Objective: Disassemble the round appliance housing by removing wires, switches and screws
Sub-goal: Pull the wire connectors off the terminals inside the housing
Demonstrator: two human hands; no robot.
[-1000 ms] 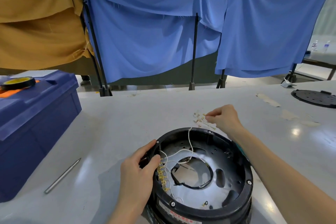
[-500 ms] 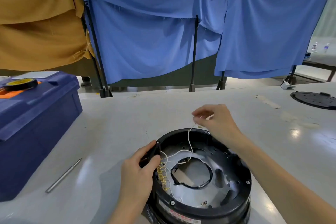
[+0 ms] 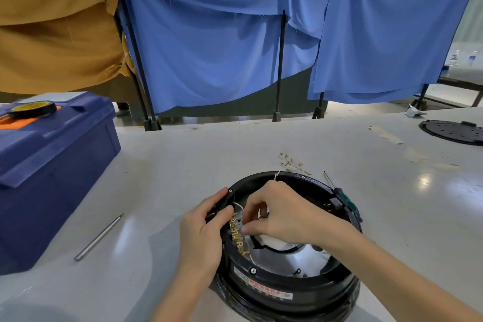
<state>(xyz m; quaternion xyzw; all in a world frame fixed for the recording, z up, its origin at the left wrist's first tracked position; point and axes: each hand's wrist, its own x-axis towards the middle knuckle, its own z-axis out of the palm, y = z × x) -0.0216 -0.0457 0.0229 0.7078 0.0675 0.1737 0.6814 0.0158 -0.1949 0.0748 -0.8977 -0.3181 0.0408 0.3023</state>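
The round black appliance housing lies open side up on the grey table, near its front edge. My left hand grips the housing's left rim, thumb inside. My right hand reaches into the housing and pinches at the white wires and the row of brass terminals on the inner left wall. A white wire end sticks up over the far rim. A small pile of removed brass terminals lies on the table just behind the housing.
A green-handled screwdriver lies against the housing's right side. A metal rod lies to the left. A dark blue toolbox with a tape roll on top stands at far left. A black round cover sits at far right.
My right hand has left the pile of terminals behind the housing and come down into the housing's left side, onto the wires. My left hand stays on the rim.
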